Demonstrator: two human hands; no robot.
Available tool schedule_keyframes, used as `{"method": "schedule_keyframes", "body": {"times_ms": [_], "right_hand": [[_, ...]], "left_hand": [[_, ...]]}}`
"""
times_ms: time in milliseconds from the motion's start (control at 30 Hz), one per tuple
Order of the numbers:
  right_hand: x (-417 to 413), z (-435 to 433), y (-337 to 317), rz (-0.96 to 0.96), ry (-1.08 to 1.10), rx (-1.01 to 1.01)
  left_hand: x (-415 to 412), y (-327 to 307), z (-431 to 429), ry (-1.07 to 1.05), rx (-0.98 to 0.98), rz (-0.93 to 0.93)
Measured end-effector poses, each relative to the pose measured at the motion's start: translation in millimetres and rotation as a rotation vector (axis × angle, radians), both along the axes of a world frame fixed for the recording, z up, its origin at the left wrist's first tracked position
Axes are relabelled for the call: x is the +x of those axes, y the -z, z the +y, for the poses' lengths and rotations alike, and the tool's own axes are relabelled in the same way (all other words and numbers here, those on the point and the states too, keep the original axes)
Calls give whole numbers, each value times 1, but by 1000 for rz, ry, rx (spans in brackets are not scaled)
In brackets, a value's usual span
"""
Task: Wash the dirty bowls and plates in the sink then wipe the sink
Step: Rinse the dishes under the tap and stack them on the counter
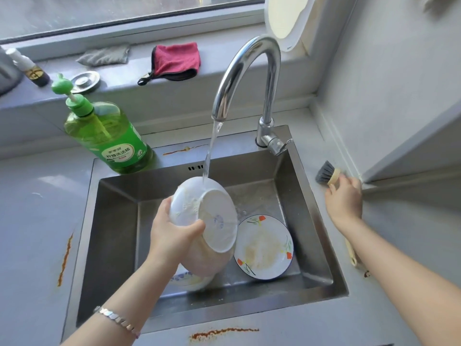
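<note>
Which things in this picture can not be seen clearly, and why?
Head view: inside of the bowl, turned away.
Lower dish: mostly covered by the bowl and left hand.
Handle of the brush: under the right hand; grip unclear.
White round object: cut by top edge.

The faucet (pixel 245 68) stands at the rear right of the sink (pixel 112 233). The left hand (pixel 172 236) holds a bowl (pixel 212 221) under its spout, and a plate (pixel 264 248) lies in the basin just to the right. A soap bottle (pixel 109 138) sits on the sink's rear left corner, and the right hand (pixel 345 198) holds a brush (pixel 326 176) on the counter (pixel 32 221) right of the sink.
</note>
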State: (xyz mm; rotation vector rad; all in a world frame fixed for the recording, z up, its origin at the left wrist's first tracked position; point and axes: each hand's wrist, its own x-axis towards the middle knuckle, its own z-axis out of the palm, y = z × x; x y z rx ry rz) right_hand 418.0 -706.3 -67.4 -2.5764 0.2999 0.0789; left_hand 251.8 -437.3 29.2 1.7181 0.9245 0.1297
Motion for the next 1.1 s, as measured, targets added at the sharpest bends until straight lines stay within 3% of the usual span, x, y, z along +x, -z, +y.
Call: {"method": "schedule_keyframes", "body": {"times_ms": [67,133,200,300,367,433,533,667,767,867,1000,1100], "right_hand": [[-12,17,-10,-81,-80,76],[-25,41,-17,-33,-263,211],[-37,69,-22,256,-401,372],[-47,101,-30,718,-369,729],[-48,114,-32,745,-283,967],[-44,121,-32,637,-221,1028],[-40,120,-31,510,-256,956],[-47,132,-28,276,-372,729],[-53,155,-27,123,-425,447],[-72,180,-37,-18,-720,155],[-98,188,-35,-219,-1100,146],[-81,174,-34,-114,-1167,48]], "left_hand": [[0,2,1,-13,-20,-20],[2,3,2,-27,-55,-44],[5,5,5,-41,-126,-83],[12,5,10,-47,-257,-137],[17,7,17,-31,-311,-142],[20,9,27,20,-299,-90],[23,12,38,53,-335,-23],[29,16,37,-40,-451,-68],[35,16,29,-134,-408,-89],[40,15,30,-243,-341,-133],[33,13,38,-264,-311,-164],[23,14,40,-266,-289,-158]]}}
